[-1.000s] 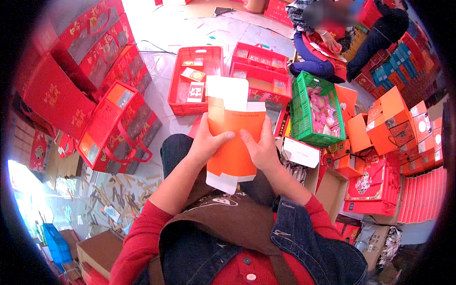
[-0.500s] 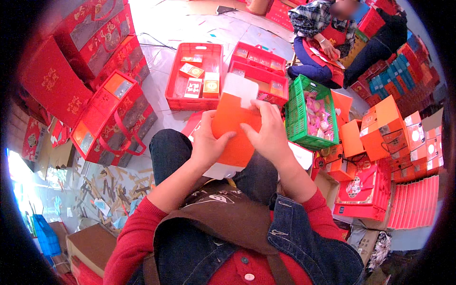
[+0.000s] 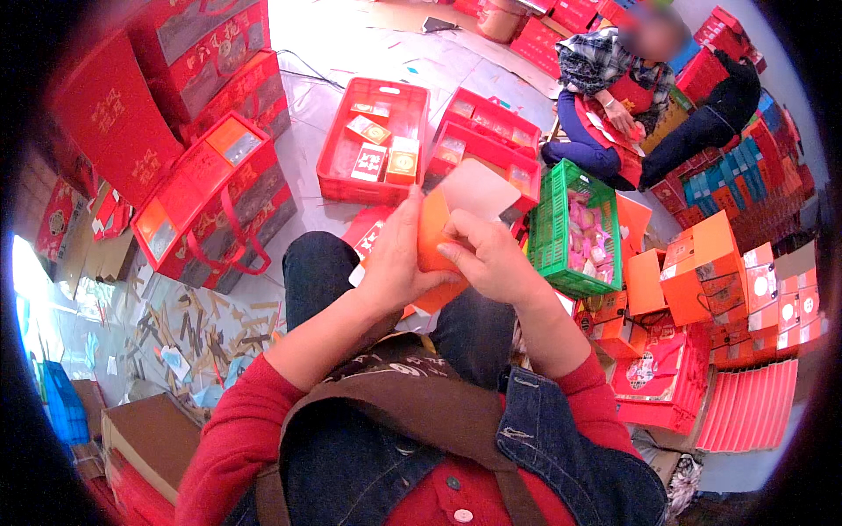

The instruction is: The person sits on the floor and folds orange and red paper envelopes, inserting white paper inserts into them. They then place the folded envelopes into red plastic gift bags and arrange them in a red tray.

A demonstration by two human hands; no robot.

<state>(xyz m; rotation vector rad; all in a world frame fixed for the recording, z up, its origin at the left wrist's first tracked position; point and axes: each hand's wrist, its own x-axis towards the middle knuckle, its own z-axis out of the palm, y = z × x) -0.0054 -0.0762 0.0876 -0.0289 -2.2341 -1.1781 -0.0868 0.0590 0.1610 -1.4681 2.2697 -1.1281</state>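
Note:
Above my lap, both hands hold an orange folding carton (image 3: 432,230) with a white flap standing up at its far end. My left hand (image 3: 396,263) is closed round the carton's left side, its thumb across the near part. On the right side, my right hand (image 3: 493,259) pinches the carton's edge, fingers curled and thumb pressed on the orange face. A red crate (image 3: 333,186) beyond my left hand holds several small orange and white boxes (image 3: 403,159). To the right of my right hand stands a green basket (image 3: 550,250) with small pink packets (image 3: 589,235).
Red gift boxes with handles (image 3: 232,230) stack at the left. Red trays (image 3: 452,140) lie ahead; orange cartons (image 3: 693,263) pile at the right. Far right, a person (image 3: 614,96) sits working with their hands. Cardboard scraps (image 3: 206,329) litter the floor at left.
The orange carton has gone from flat to folded between my hands, its white flap now tilted right. My right hand has curled its fingers at the edge. The view has shifted slightly.

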